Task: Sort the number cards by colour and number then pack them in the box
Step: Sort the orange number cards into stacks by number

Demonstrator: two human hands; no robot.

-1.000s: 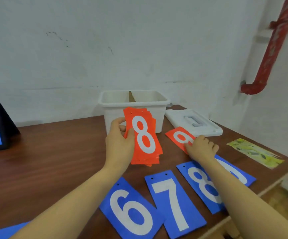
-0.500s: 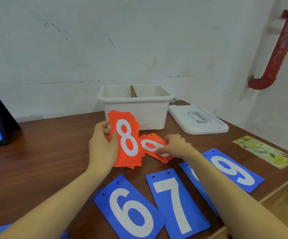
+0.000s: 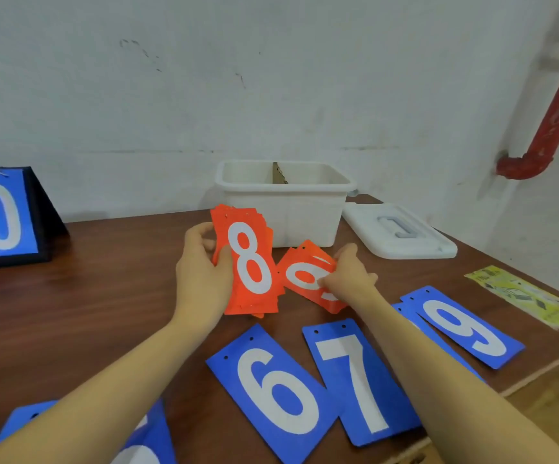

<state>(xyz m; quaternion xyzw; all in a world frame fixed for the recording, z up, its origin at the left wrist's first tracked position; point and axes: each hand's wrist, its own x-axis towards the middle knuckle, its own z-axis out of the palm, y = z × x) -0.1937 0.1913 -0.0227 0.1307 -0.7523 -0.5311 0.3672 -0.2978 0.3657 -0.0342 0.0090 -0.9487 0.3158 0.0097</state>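
A person's two bare forearms reach out over a brown wooden table (image 3: 80,306), seen from above and behind the hands. The left hand (image 3: 202,276) is raised off the tabletop with its wrist bent back, thumb pressed across the front and fingers curled behind a fanned stack of orange cards (image 3: 249,262) whose top face shows a white 8. The stack stands nearly upright, tilted a little to the right, in front of the white box (image 3: 284,209).

The right hand (image 3: 350,277) sits lower and just to the right, palm down, fingers pinched on a single orange card (image 3: 308,276) that slants beside the stack; its numeral is partly covered by the fingers and cannot be read for certain. The edges of the card and the stack look close to touching, though contact cannot be confirmed.

The open box stands at the back of the table near the wall, a brown divider (image 3: 278,174) showing inside it. Its white lid (image 3: 402,234) lies flat to the right, handle up.

Blue cards lie flat along the near edge: a blue 6 card (image 3: 271,390), a blue 7 card (image 3: 360,380) and a blue 9 card (image 3: 462,326), with another blue card mostly hidden beneath the right forearm. More blue cards (image 3: 150,440) show at lower left under the left arm. A black stand (image 3: 42,212) showing a blue 0 sits at far left, and a yellow leaflet (image 3: 522,296) lies near the right edge.
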